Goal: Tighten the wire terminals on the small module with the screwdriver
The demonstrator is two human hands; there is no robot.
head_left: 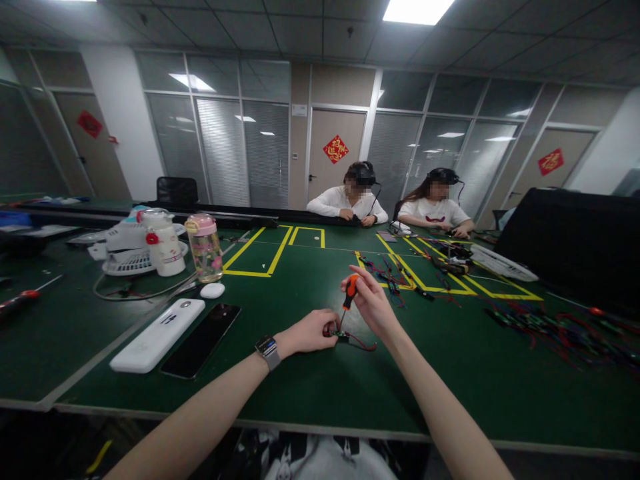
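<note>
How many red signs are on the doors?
3: a left sign on the left door, a middle sign on the middle door, and a right sign on the right door.

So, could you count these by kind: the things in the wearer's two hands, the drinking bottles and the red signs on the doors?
Held screwdriver, right hand: 1
Held wired part, left hand: 1
Drinking bottles: 2
Red door signs: 3
Total: 7

Small wired part (343,335), partly hidden, its details unclear
</note>
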